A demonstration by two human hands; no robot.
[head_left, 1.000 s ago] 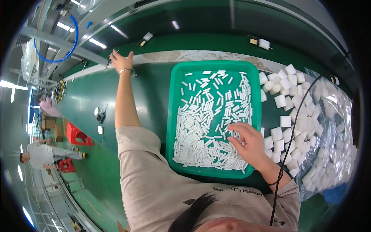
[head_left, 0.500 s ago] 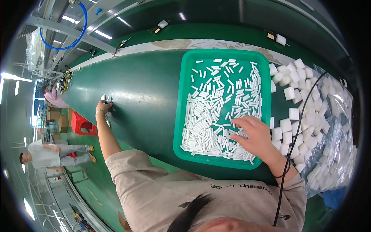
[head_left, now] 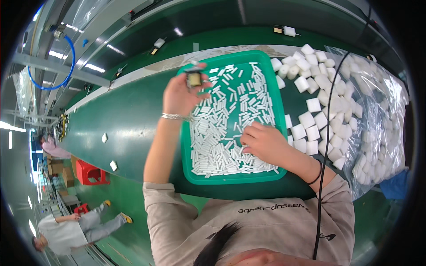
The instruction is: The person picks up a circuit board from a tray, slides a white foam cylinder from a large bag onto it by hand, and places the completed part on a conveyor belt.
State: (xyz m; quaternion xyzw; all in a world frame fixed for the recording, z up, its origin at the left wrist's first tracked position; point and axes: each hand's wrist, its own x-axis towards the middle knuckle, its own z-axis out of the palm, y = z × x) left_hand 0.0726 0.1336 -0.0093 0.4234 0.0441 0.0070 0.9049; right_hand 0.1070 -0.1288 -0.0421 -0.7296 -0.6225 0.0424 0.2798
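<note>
My left hand (head_left: 179,95) is raised over the left edge of a green tray (head_left: 230,179). Its fingers are closed around a small black part with a yellowish block (head_left: 194,79); motion blurs its outline. Many short white sticks (head_left: 208,128) lie heaped in the tray, thickest at its near left. My right hand (head_left: 264,141) reaches in over the tray's right side. Its thumb and fingers are pressed together just above the sticks, and whatever is between them cannot be made out.
White foam-like blocks (head_left: 313,105) spill from a clear plastic bag (head_left: 377,115) right of the tray. Two small white pieces (head_left: 104,137) lie on the green table at left. Black-and-white parts (head_left: 289,31) sit on the far belt. A black cable (head_left: 327,146) hangs across the right.
My left hand has come from the far left of the table to the tray, bringing the black part. The fingers of my right hand have closed together and dipped among the sticks. The view has shifted.
</note>
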